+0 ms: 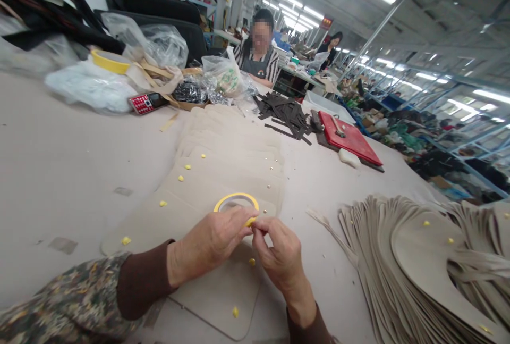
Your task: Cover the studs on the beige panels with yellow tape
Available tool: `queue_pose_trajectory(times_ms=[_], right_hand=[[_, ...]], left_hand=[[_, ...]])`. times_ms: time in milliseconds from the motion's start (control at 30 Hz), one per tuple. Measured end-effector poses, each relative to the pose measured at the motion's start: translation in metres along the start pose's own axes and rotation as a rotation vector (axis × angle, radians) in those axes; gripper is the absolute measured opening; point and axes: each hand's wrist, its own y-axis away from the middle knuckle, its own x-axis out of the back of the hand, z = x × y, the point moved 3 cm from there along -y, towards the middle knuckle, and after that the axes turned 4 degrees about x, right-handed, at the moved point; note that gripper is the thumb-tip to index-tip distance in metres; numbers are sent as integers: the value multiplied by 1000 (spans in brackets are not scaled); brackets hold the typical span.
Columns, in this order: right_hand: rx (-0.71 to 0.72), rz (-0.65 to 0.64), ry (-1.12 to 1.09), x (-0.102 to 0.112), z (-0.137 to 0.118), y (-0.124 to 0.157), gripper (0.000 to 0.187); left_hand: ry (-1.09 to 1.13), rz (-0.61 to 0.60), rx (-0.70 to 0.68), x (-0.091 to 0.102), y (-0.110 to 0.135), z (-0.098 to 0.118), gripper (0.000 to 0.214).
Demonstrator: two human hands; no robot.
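My left hand (213, 245) is closed around the near side of a roll of yellow tape (238, 196), above the middle of the table. At the roll's right edge, the thumb and finger of my right hand (279, 253) pinch the end of the tape. Below both hands lies a beige fabric panel (223, 301) with small yellow tape pieces (235, 312) stuck on it. Beyond it, overlapping beige panels (227, 136) spread away from me, with yellow bits along the left and small metal studs (269, 186) along the right.
A thick stack of beige pieces (382, 259) covers the right side. Farther back are dark strips (285, 112), a red board (350, 139) with a hammer (338, 125), a red phone (147, 103), another yellow tape roll (110, 61) and plastic bags. A person (258, 51) sits across the table.
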Motion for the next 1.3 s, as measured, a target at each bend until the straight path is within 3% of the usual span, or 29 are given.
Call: queue_pose_trajectory(times_ms=[200,300,367,500,633,767,1000,1133,1300], right_hand=[[21,46,113,-5,-9,-5,19],[-47,77,98,-5,-8,-7,17],[-223,91,-3,-5,-5,-9,15],[-708,125,-387,-9,6,-9,16],[-872,160,-501,-13,21,-7,17],[-1024,230,-526,-8,54,3,24],[-1108,70,-530,-2,82,22,40],[-1086,-2,-455,-12,83,25,39],[-1001,-70,-269,-19,79,20,32]], left_hand=[[-78,-94,104,7,-2,-1,21],[-94,-106,144,11,-7,-1,22],[-143,-90,146,11,-11,-2,22],[-246,-18,87,5,-21,-4,24],[-234,53,62,1,-23,-4,29],[-240,57,4,1,-19,4,26],[-487,-187,9,-26,-11,-24,20],[-483,-256,22,-38,-8,-33,15],[-463,-301,43,-38,-8,-32,12]])
